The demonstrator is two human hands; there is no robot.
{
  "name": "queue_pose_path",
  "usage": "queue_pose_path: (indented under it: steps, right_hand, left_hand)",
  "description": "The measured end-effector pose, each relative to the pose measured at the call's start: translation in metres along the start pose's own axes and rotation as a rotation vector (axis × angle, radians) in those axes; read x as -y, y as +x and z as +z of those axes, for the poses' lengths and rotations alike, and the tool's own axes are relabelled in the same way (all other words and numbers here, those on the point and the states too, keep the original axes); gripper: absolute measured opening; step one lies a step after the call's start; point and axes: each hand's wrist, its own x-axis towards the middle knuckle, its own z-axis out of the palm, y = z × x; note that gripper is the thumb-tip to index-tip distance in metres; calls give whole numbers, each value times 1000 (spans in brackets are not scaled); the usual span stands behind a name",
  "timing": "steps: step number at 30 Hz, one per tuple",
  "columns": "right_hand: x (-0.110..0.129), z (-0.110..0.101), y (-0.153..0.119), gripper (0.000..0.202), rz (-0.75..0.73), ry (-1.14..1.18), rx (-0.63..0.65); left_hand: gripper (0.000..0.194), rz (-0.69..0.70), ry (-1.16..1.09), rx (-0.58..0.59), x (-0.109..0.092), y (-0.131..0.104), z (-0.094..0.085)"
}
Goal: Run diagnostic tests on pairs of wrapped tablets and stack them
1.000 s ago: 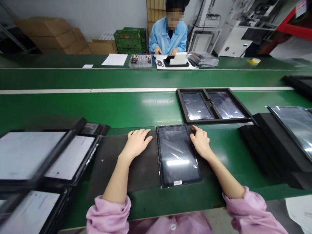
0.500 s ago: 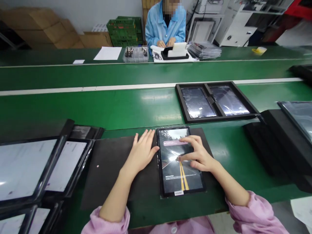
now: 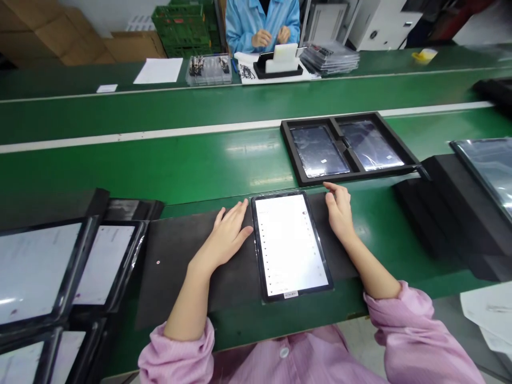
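Observation:
A tablet (image 3: 292, 245) lies upright in front of me on a dark mat (image 3: 180, 266), its screen lit white with a list of rows. A small barcode label sits on its lower edge. My left hand (image 3: 228, 234) rests flat on the mat at the tablet's left side, fingers stretched, thumb close to the frame. To the right of the tablet is my right hand (image 3: 339, 210), off the screen, with the index finger extended and the others partly curled. Nothing shows in either hand.
Tablets with lit screens (image 3: 38, 269) are stacked at the left. A black foam tray (image 3: 352, 173) holding two wrapped tablets lies beyond my right hand. More black trays (image 3: 460, 213) stand at the right. Across the green bench sits a co-worker in a blue jacket (image 3: 262, 24).
The tablet's screen has gone from a road picture with a notification to a white list. My right hand has moved off the screen to the right. The camera view has tilted down slightly.

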Motion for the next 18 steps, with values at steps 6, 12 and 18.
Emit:
queue_pose_path:
  steps: [6,12,18]
  right_hand:
    - [10,0,1,29,63,250,-48]
    - [10,0,4,29,192,470,-2]
    - [11,0,3,34,223,489,22]
  left_hand:
    - [57,-21,26,-156,-4,5,2]
    - [32,-84,-318,-467,-15,3,-12]
    - [35,-130,-289,-386,-26,-2,-20]
